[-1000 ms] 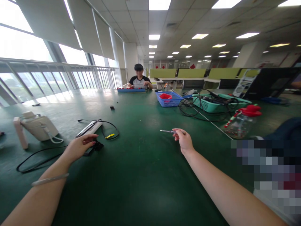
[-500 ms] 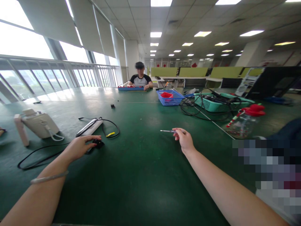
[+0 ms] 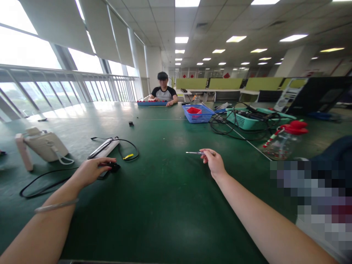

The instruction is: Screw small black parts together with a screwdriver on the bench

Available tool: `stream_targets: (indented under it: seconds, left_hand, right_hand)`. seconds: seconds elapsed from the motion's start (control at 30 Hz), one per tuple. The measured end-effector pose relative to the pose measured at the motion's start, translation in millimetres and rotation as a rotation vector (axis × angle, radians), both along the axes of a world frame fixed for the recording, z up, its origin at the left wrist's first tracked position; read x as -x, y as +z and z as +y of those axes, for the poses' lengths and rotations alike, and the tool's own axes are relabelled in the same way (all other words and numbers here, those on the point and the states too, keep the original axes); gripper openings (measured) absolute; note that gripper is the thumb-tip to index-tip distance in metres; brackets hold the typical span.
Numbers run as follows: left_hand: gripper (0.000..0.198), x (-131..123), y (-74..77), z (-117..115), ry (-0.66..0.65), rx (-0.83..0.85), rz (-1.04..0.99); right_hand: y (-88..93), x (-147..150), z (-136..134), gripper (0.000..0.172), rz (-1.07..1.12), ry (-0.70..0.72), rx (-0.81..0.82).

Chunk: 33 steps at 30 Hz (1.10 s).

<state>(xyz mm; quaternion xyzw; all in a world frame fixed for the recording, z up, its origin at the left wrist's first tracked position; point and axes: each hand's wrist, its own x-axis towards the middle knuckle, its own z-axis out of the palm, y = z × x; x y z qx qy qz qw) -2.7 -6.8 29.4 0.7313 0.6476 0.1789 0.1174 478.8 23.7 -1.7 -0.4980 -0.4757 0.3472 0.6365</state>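
Observation:
My left hand (image 3: 90, 172) is closed around a small black object (image 3: 114, 167), thumb and fingers pinching its left side. Its exact kind is not clear. Behind that hand lies a long white bar (image 3: 106, 146) with a black cable (image 3: 129, 141) looped over it and a yellow tag on the cable. On the right, my right hand (image 3: 214, 163) grips a screwdriver (image 3: 192, 152) by its handle, just above the green table (image 3: 165, 205). The thin metal shaft points left, and most of the handle is hidden by the fingers.
A beige device (image 3: 48, 146) stands at left. Farther off are a small black piece (image 3: 131, 124), a blue basket (image 3: 199, 117), a teal basket (image 3: 242, 123) with cables and a red-lidded jar (image 3: 283, 145). Across the table sits a person (image 3: 163, 93) behind a blue tray (image 3: 151, 104).
The view has shifted very slightly. My hands keep nearly the same places and holds. The hand of the person opposite, at the tray's right end, has shifted a little.

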Motion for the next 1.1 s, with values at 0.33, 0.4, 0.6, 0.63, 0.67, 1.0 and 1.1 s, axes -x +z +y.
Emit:
stream_targets:
  seconds: [0.33, 0.4, 0.6, 0.63, 0.67, 1.0, 1.1]
  left_hand:
    - [0.041, -1.4, 0.6, 0.1, -0.116, -0.018, 0.041]
    - [0.042, -3.2, 0.0, 1.2, -0.118, -0.021, 0.096]
    - [0.057, -11.6, -2.4, 2.1, -0.066, -0.032, 0.26]
    - [0.065, -10.8, -4.0, 2.4, -0.062, -0.047, 0.265]
    - [0.072, -8.9, -6.2, 3.0, -0.045, -0.06, 0.273]
    - [0.06, 2.4, -11.2, 2.6, 0.171, 0.028, 0.198]
    - [0.063, -13.1, 2.4, -5.4, 0.203, -0.134, 0.041]
  right_hand:
    - [1.0, 1.2, -1.5, 0.024, -0.036, 0.021, -0.007]
    - [0.7, 1.2, -1.3, 0.023, -0.048, 0.025, -0.008]
    - [-0.6, 0.3, -1.0, 0.024, -0.079, 0.029, -0.01]
    - [-0.8, 0.2, -1.0, 0.024, -0.082, 0.028, -0.011]
    - [-0.8, 0.2, -1.0, 0.024, -0.084, 0.026, -0.012]
    - [-0.4, 1.1, -1.4, 0.025, -0.095, 0.027, -0.013]
    - [0.2, 0.8, -1.8, 0.025, -0.093, 0.028, -0.013]
